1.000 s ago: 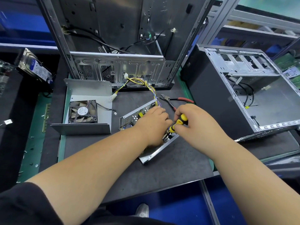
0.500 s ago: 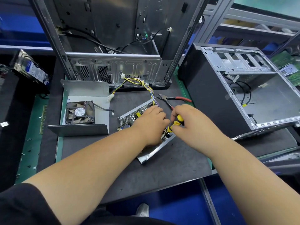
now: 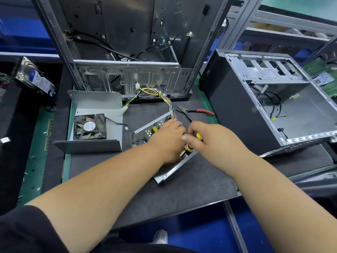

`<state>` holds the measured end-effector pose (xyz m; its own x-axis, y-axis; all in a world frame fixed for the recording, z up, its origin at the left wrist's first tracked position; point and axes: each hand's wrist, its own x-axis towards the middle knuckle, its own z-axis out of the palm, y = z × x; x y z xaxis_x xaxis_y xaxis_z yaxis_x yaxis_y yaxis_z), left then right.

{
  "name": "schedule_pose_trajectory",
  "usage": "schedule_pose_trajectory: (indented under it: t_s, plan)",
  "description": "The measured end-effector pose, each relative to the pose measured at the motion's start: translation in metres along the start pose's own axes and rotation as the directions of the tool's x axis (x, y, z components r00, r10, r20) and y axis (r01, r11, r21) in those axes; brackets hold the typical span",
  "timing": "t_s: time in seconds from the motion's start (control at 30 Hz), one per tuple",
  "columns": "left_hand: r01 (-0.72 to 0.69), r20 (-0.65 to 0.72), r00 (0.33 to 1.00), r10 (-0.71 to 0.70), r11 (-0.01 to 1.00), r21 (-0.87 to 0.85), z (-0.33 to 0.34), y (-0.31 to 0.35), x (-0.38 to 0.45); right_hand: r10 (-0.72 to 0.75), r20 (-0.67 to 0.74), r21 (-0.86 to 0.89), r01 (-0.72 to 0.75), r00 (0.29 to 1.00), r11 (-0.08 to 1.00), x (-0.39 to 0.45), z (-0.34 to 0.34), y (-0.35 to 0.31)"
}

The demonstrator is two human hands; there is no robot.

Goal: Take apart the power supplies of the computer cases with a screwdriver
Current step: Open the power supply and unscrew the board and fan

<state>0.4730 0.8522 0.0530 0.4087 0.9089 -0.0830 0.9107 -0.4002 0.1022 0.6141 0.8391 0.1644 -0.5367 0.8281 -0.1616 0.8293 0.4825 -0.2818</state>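
1. Power supply (image 3: 145,131), its cover off and its perforated metal side facing left, lies on the dark mat (image 3: 191,189) in the middle of the bench, in front of the upright computer case (image 3: 127,79).
2. Left hand (image 3: 168,140) rests on top of the power supply with its fingers curled over the inner parts; whether they pinch anything cannot be told.
3. Right hand (image 3: 209,138) grips the yellow-and-black screwdriver (image 3: 198,136), whose tip points down into the unit (the tip itself is hidden).
4. Yellow and black wire bundle (image 3: 158,94) runs from the unit toward the upright case.
5. Removed cover with its fan (image 3: 90,127) sits to the left on the mat.
6. Red-handled cutters (image 3: 193,111) lie just behind the hands.
7. Second case (image 3: 273,99) lies on its side at the right.
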Motion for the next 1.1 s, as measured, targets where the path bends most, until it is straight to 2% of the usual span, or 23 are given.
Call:
schedule_pose_trajectory:
  t_s: [0.17, 0.33, 0.43, 0.63, 0.83, 1.1]
  plan:
    - [-0.019, -0.017, 1.0, 0.02, 0.999, 0.035, -0.0013, 0.0008, -0.0031, -0.004, -0.069, 0.074, 0.009, 0.998, 0.997, 0.0009, 0.0047, 0.0015]
    - [-0.011, -0.01, 1.0, 0.011, 0.999, 0.035, -0.0007, 0.0004, -0.0021, -0.028, -0.106, -0.007, 0.028, 0.994, 1.0, -0.002, 0.0045, 0.0012]
    - [0.0, 0.018, 1.0, 0.0, 1.0, 0.028, 0.0001, -0.0004, -0.0022, 0.013, -0.097, 0.021, -0.011, 0.995, 1.0, -0.0009, 0.0044, 0.0017]
    - [-0.024, -0.027, 0.999, 0.025, 0.999, 0.045, -0.0013, 0.0018, -0.0036, 0.008, -0.092, 0.067, -0.002, 0.996, 0.998, 0.0003, 0.0036, 0.0022]
    - [-0.004, 0.012, 1.0, 0.004, 1.0, 0.024, -0.0017, 0.0006, -0.0034, 0.033, -0.107, -0.08, -0.041, 0.994, 0.996, 0.0009, 0.0061, 0.0062]
    - [-0.023, -0.028, 0.999, 0.024, 0.999, 0.041, -0.0003, 0.0009, -0.0036, 0.021, -0.071, 0.077, -0.016, 0.997, 0.997, 0.0021, 0.0037, 0.0033]
